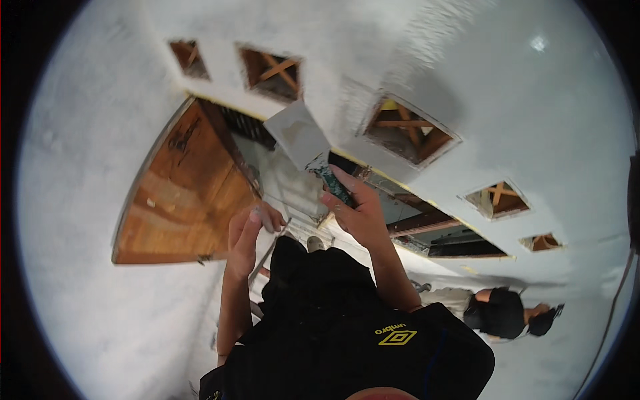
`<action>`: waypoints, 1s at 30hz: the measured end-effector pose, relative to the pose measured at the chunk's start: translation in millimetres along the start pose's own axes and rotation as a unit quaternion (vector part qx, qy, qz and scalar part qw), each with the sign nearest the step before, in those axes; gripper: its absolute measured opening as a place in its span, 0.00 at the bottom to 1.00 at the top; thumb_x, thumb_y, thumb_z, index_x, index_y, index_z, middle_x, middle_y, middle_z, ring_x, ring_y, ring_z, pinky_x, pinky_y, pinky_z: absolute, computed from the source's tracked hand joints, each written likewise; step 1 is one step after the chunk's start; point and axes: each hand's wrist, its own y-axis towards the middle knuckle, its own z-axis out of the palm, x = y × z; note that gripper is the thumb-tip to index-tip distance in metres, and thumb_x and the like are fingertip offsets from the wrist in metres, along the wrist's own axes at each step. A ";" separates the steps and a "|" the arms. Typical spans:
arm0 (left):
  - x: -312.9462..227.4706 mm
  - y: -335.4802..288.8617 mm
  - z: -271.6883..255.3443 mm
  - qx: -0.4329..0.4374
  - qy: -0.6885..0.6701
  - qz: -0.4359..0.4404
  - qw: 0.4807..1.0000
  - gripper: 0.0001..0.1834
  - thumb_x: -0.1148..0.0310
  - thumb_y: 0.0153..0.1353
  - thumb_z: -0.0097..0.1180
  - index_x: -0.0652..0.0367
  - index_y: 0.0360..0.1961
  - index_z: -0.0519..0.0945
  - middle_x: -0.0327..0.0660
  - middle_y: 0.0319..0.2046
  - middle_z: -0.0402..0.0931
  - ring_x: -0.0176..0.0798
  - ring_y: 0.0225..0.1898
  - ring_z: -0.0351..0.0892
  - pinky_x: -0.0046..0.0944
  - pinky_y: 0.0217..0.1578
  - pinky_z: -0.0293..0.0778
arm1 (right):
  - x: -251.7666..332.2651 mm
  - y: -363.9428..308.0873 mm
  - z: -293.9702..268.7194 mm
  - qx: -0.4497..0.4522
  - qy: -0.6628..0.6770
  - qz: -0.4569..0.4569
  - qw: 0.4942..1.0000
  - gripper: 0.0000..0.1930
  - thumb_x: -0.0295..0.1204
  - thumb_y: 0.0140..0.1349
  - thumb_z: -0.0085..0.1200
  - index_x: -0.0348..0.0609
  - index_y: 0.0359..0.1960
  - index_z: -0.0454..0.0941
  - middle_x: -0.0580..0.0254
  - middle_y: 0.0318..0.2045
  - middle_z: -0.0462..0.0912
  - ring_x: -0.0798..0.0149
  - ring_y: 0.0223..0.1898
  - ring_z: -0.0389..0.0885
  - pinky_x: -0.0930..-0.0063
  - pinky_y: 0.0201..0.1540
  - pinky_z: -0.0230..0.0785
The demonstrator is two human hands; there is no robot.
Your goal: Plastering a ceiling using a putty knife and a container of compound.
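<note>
My right hand [363, 210] is closed round the dark green, smeared handle of a wide-bladed putty knife [297, 133]. Its pale, broad blade points up and to the left, in front of the wall's lower edge. To the left, my left hand [245, 233] is raised with the fingers curled round the upper end of a thin flat plate [269, 250], which shows nearly edge-on. What kind of plate it is I cannot make out. The two hands are apart, and pale residue marks the left fingers.
A white plastered wall [320, 53] has several square openings with crossed wooden strips inside. A brown wooden door panel [190, 193] stands at the left. A long dark opening [427, 220] runs below the wall. Another person [497, 312] in black is at the lower right.
</note>
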 end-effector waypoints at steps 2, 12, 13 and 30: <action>-8.5 35.1 16.2 0.041 0.038 0.032 0.998 0.15 0.65 0.69 0.50 0.65 0.30 0.78 0.46 0.31 0.76 0.41 0.37 0.76 0.40 0.44 0.70 | 17.4 -1.7 -15.6 -0.067 0.022 -0.026 0.997 0.25 0.27 0.65 0.63 0.37 0.63 0.74 0.77 0.24 0.72 0.83 0.21 0.62 0.85 0.23 0.56; -62.4 106.2 106.6 0.170 0.224 0.288 0.915 0.09 0.78 0.57 0.60 0.64 0.40 0.83 0.51 0.44 0.83 0.49 0.47 0.82 0.42 0.50 0.75 | 101.9 9.7 -49.8 -0.340 -0.197 -0.352 0.850 0.18 0.23 0.63 0.60 0.34 0.55 0.77 0.54 0.32 0.85 0.68 0.28 0.80 0.75 0.33 0.72; -68.2 112.2 112.1 0.169 0.252 0.339 0.890 0.10 0.78 0.57 0.60 0.64 0.41 0.83 0.51 0.45 0.82 0.50 0.48 0.82 0.43 0.51 0.76 | 112.5 15.8 -54.2 -0.361 -0.244 -0.398 0.807 0.18 0.24 0.63 0.60 0.34 0.54 0.77 0.51 0.33 0.85 0.65 0.28 0.82 0.74 0.32 0.73; -166.2 261.0 168.5 0.185 -0.005 0.108 0.977 0.26 0.52 0.64 0.61 0.70 0.47 0.82 0.47 0.45 0.81 0.42 0.49 0.80 0.42 0.53 0.76 | 226.9 115.3 -43.3 -0.185 0.135 -0.425 0.876 0.14 0.25 0.68 0.55 0.39 0.52 0.69 0.68 0.28 0.74 0.80 0.20 0.65 0.82 0.19 0.54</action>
